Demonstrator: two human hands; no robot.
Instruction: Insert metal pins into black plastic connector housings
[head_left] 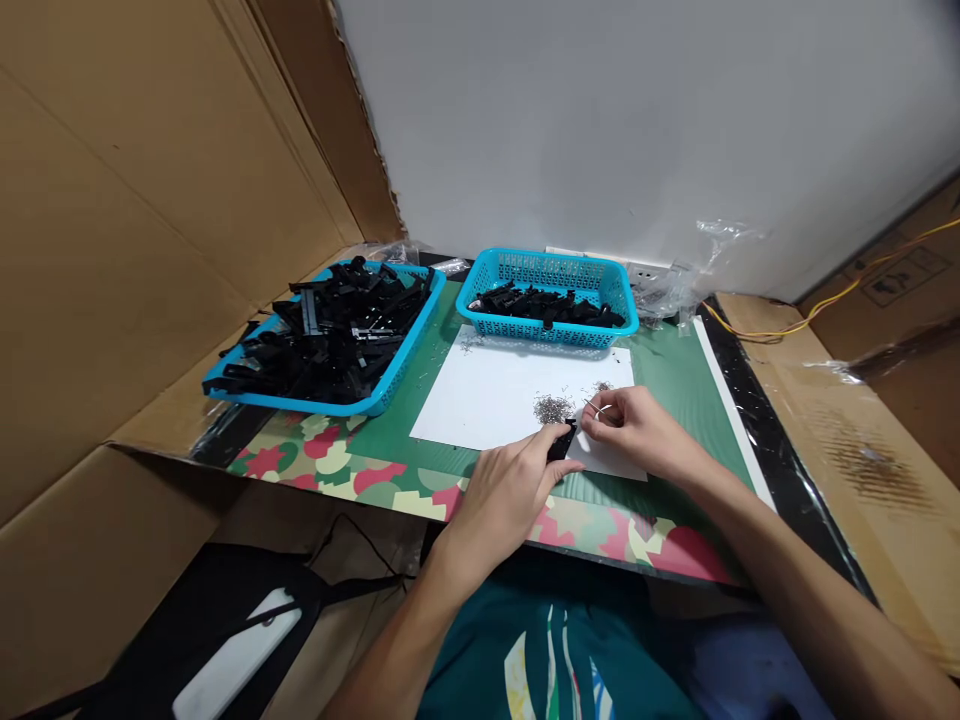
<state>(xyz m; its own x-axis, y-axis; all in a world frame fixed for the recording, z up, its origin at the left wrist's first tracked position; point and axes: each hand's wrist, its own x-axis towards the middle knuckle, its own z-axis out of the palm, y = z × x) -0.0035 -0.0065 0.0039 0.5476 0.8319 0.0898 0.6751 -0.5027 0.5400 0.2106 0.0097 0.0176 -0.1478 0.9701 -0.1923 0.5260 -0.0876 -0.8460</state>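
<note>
A small black part [561,444] is pinched between the thumb and fingers of my left hand [511,482], over the lower edge of a white sheet [487,385]. Just right of it, my right hand [634,428] has its fingertips closed on a thin metal tool [595,406], whose tip is too small to make out. A pile of tiny metal pieces [553,408] lies on the sheet right behind the black part. A smaller pile [602,387] is behind my right fingertips.
Two blue baskets [409,350] [547,326] hold many black parts, at the left and at the back. Cardboard [135,200] walls the left side; clear plastic and yellow wires [814,312] lie at the right. A white phone-like object [238,655] rests below the table.
</note>
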